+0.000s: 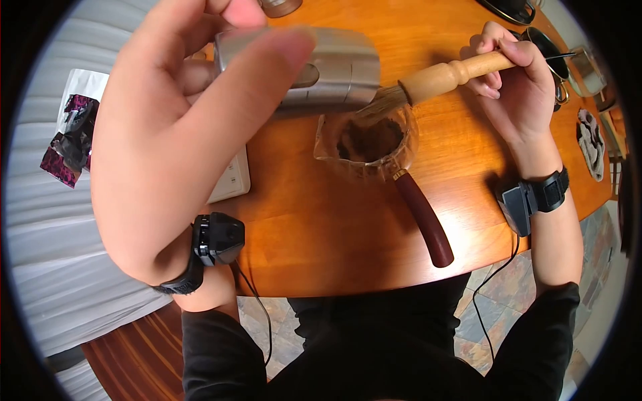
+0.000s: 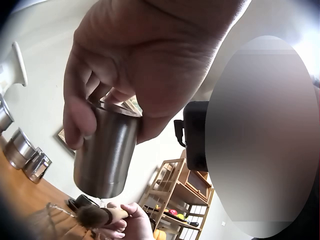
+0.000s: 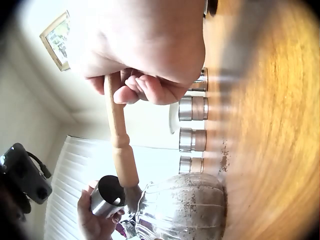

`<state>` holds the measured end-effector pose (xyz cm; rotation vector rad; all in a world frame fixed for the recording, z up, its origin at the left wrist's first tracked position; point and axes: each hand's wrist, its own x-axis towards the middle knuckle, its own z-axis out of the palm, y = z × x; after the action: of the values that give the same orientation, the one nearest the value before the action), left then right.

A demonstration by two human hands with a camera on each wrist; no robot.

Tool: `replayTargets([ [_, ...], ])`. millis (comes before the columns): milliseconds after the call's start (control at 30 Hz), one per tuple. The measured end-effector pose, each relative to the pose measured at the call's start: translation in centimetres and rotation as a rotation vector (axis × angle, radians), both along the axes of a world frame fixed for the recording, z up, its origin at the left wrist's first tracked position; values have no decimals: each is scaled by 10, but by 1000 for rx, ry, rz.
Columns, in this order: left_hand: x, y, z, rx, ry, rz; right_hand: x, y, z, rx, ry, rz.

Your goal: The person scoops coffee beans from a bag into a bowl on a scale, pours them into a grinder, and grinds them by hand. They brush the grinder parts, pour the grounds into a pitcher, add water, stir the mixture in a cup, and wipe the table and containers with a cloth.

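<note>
My left hand (image 1: 157,127) grips a brushed-steel cylindrical cup (image 1: 354,63), tilted above a glass pot (image 1: 324,148). In the right wrist view the cup's open mouth (image 3: 111,190) faces the brush. My right hand (image 1: 525,83) pinches the turned wooden handle of a brush (image 1: 435,81). The brush's bristles (image 1: 384,101) are close to the cup's rim, over the pot. Dark brown powder (image 1: 374,140) lies inside the pot. A dark red wooden handle (image 1: 426,220) sticks out from the pot toward the table's near edge.
A white device (image 1: 234,177) sits left of the pot, partly behind my left hand. Several steel-and-glass canisters (image 3: 192,140) stand along the table. At right are dark cups (image 1: 542,43) and a grey cloth (image 1: 590,144). A purple-black packet (image 1: 70,144) lies at far left.
</note>
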<state>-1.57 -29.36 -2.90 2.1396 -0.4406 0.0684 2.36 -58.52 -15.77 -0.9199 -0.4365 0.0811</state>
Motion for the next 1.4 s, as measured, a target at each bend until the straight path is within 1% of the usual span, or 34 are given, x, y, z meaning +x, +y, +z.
replayTargets([
  [67, 4, 5, 3, -21, 47, -73, 2, -2, -1, 28, 81, 28],
  [100, 5, 6, 3, -25, 41, -71, 5, -3, -5, 61, 108, 54],
  [133, 7, 6, 2, -44, 31, -97, 5, 0, -4, 55, 100, 57],
  [200, 10, 7, 0, -68, 9, -122, 3, 6, -1, 121, 255, -18],
  [267, 16, 7, 0, -175, 42, -223, 7, 7, -7, 148, 261, 18],
  [300, 22, 9, 1, -207, 90, -317, 8, 9, -8, 157, 272, 26],
  [333, 27, 14, 3, -248, 167, -325, 8, 11, -8, 166, 279, 38],
  [400, 48, 33, 1, -316, 369, -437, 10, 13, -7, 211, 339, 75],
  [467, 56, 35, -14, -750, 537, -453, 8, 12, -7, 226, 363, 88],
  [533, 57, 34, -23, -1000, 616, -417, 9, 11, -6, 230, 346, 100],
  [600, 56, 39, -35, -1143, 745, -498, 8, 10, -8, 265, 374, 118],
  [633, 56, 45, -44, -1134, 790, -538, 8, 9, -8, 277, 384, 125],
  [667, 52, 48, -54, -1168, 808, -545, 9, 9, -9, 273, 377, 133],
  [733, 39, 54, -67, -1194, 782, -465, 9, 10, -11, 280, 376, 135],
  [767, 31, 58, -73, -1160, 744, -377, 10, 10, -11, 287, 384, 145],
  [800, 23, 58, -76, -1139, 684, -366, 10, 10, -11, 281, 383, 151],
  [867, 15, 66, -83, -1049, 657, -384, 8, 12, -9, 303, 400, 144],
  [900, 14, 70, -82, -1055, 650, -384, 7, 12, -8, 295, 398, 147],
  [933, 14, 75, -82, -921, 634, -359, 6, 13, -7, 299, 407, 136],
  [1000, 11, 77, -82, -799, 613, -330, 7, 12, -6, 291, 417, 129],
  [1067, 6, 70, -83, -513, 388, -188, 7, 10, -8, 298, 388, 153],
  [1100, 5, 70, -82, -384, 346, -145, 7, 10, -8, 287, 395, 156],
  [1133, 4, 71, -82, -392, 347, -144, 7, 10, -8, 288, 393, 150],
  [1200, 2, 72, -84, -194, 275, -39, 6, 10, -6, 284, 391, 144],
  [1333, 1, 69, -87, -152, 186, -13, 6, 11, -5, 302, 392, 159],
  [1400, 1, 63, -83, -77, 90, -28, 7, 12, -7, 306, 386, 167],
])
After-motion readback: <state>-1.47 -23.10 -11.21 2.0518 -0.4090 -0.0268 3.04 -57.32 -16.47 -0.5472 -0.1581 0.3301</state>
